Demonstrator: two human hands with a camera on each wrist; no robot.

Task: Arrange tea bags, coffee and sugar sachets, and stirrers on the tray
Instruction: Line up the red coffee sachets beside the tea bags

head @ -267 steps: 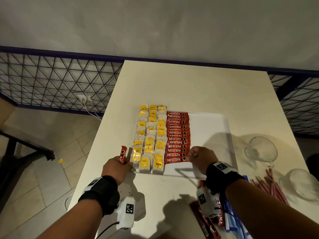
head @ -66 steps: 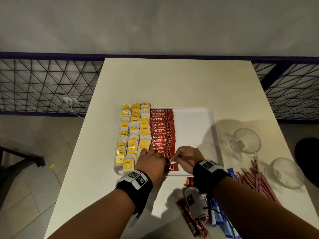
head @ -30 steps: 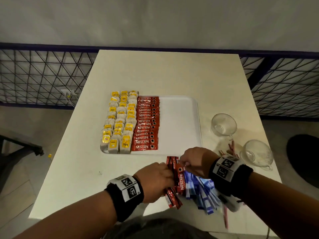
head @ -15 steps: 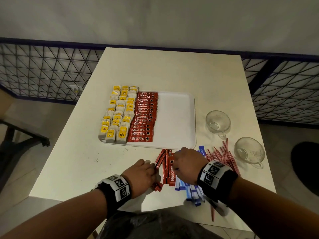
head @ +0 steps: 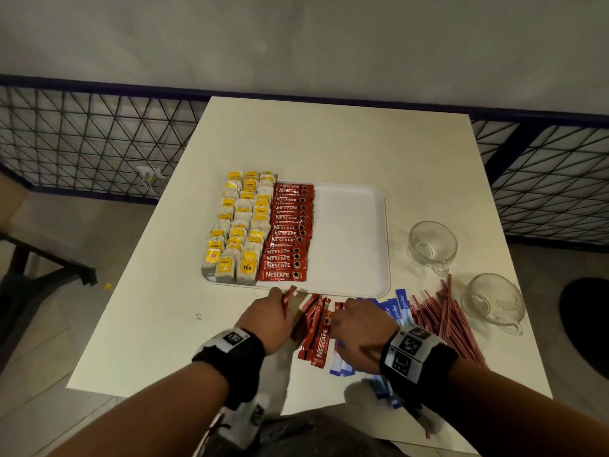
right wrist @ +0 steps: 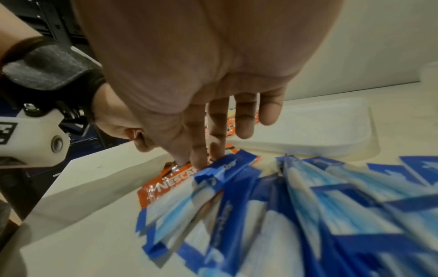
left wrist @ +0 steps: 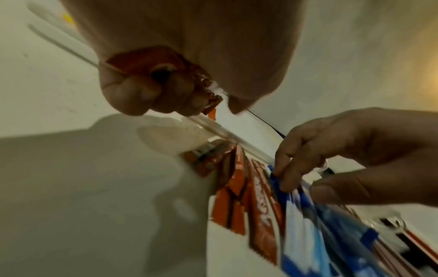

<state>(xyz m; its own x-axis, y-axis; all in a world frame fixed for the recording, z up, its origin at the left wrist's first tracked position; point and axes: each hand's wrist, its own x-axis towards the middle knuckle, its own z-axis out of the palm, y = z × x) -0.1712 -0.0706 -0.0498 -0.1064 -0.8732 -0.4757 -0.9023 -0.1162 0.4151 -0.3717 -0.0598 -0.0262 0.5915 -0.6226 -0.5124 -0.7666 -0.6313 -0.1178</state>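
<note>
A white tray [head: 349, 242] holds rows of yellow-tagged tea bags [head: 240, 225] on its left and a column of red coffee sachets [head: 290, 232] beside them; its right half is bare. My left hand [head: 280, 301] hovers at the tray's front edge, fingers curled round one red coffee sachet [left wrist: 147, 61]. Just right of it lies a loose pile of red sachets [head: 316, 334], overlapping blue sugar sachets [right wrist: 296, 206]. My right hand [right wrist: 203, 159] reaches down with straight fingers, tips touching where red and blue sachets meet. Red stirrers [head: 445, 315] lie further right.
Two empty glass cups [head: 431, 242] [head: 492, 301] stand right of the tray, the nearer one beside the stirrers. The table's front edge [head: 178, 392] runs just below my wrists. A metal lattice railing [head: 99, 143] lies beyond the table's left side.
My left hand has picked a red sachet off the loose pile and risen toward the tray's front edge. My right hand stays over the pile of sachets.
</note>
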